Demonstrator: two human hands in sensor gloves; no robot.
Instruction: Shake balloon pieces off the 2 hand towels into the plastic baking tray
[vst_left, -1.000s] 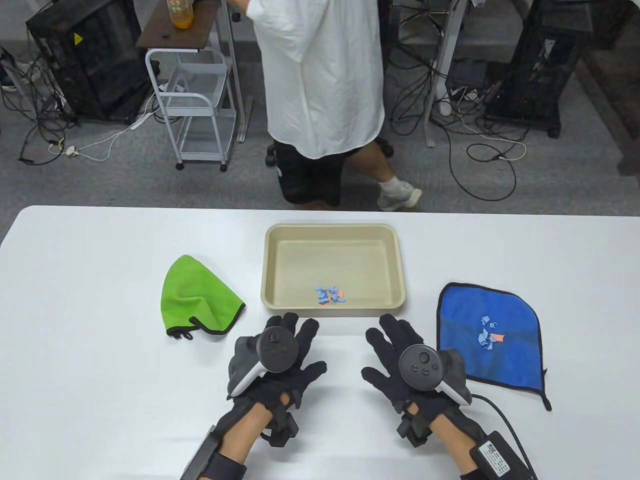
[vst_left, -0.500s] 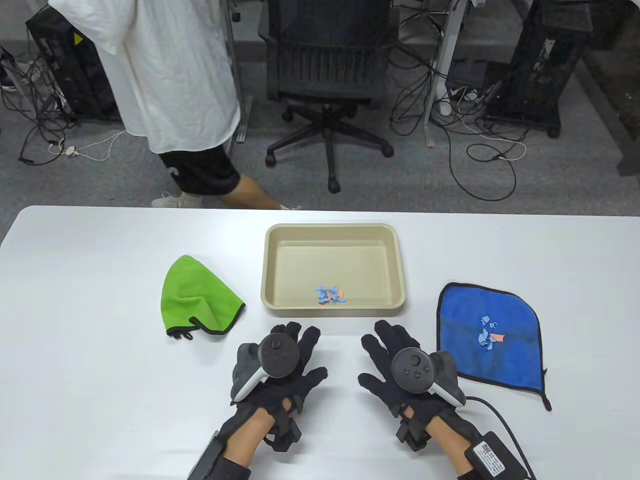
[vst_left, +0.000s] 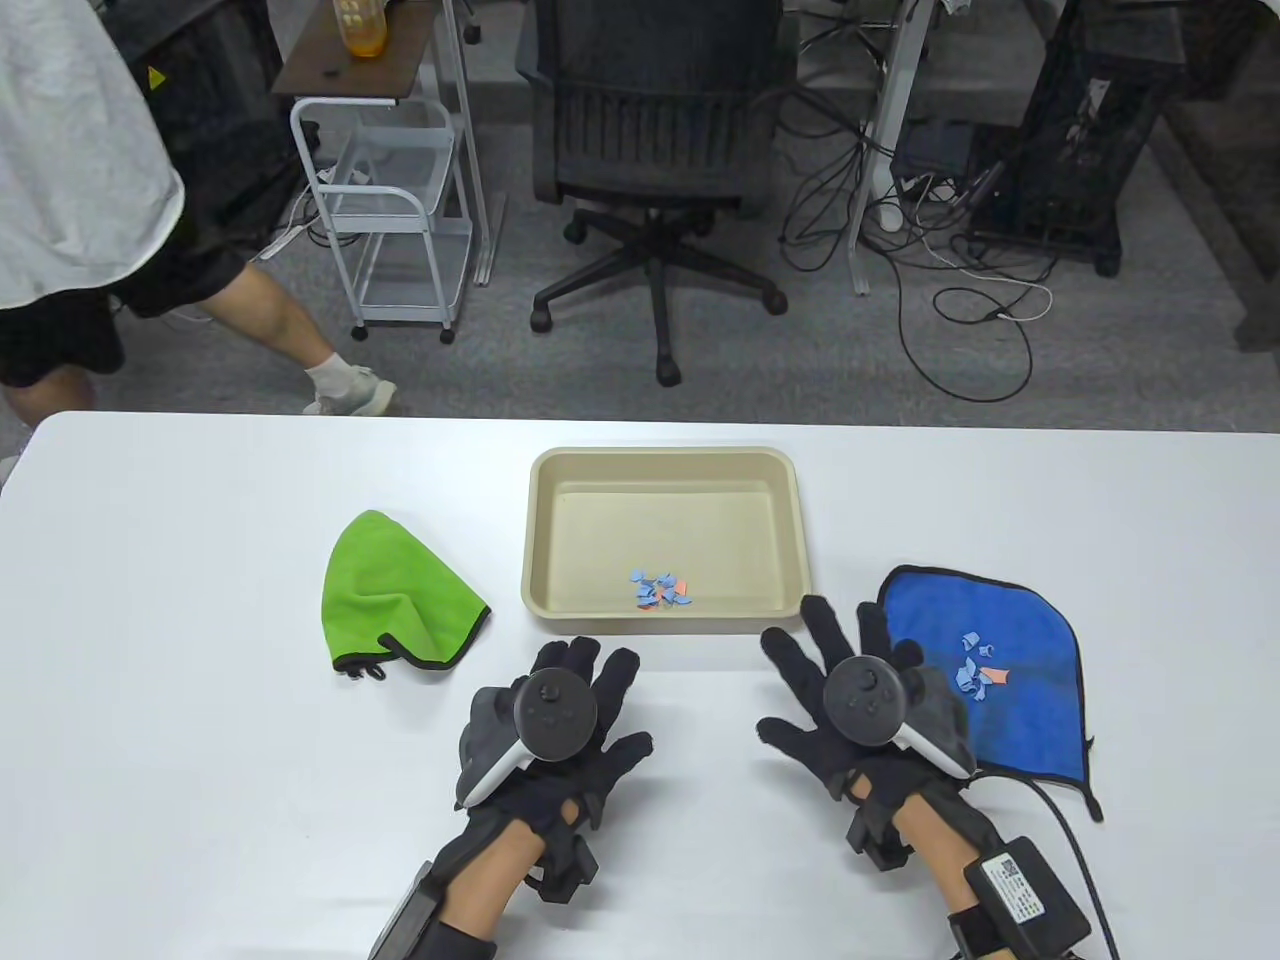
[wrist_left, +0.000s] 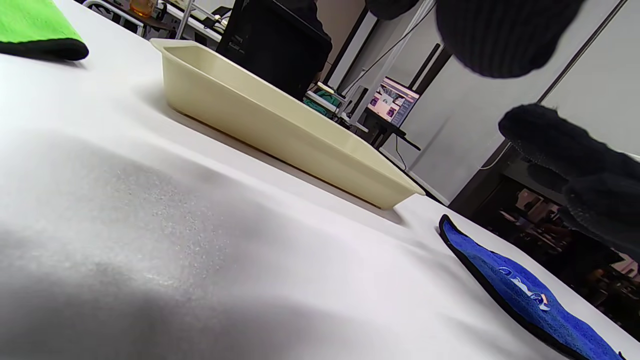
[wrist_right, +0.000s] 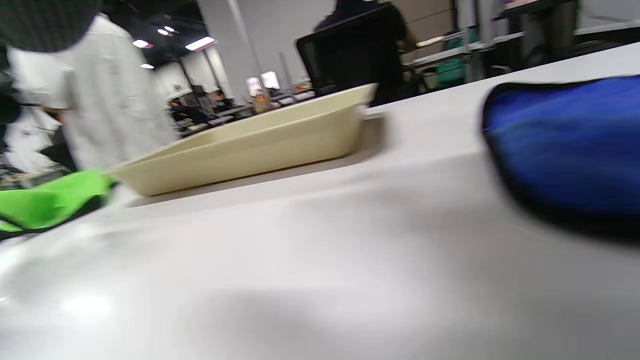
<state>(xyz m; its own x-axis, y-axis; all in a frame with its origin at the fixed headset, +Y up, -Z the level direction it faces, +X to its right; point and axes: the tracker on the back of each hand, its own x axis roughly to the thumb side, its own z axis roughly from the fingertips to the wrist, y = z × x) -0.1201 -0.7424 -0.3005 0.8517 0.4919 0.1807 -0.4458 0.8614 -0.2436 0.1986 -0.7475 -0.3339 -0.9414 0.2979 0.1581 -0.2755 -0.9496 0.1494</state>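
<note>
Lying flat on the bench (vst_left: 200, 800), the left hand (vst_left: 560, 730) is holding nothing; the right hand (vst_left: 850, 690), fingers spread, is overlapping the blue towel (vst_left: 1010, 720).

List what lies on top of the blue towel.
A small cluster of balloon pieces lies on the blue towel. The right hand covers its left edge, so anything there is hidden.

Low over the white table (wrist_right: 310, 260), the right wrist view is blurred. The beige baking tray (wrist_right: 250, 150) stands at about eleven o'clock from centre, its long side wall facing the camera. A blue towel (wrist_right: 565, 140) with a dark edge lies at three o'clock, apart from the tray. A green towel (wrist_right: 50, 205) sits at nine o'clock. Behind it stands a person in a white shirt (wrist_right: 110, 110).
</note>
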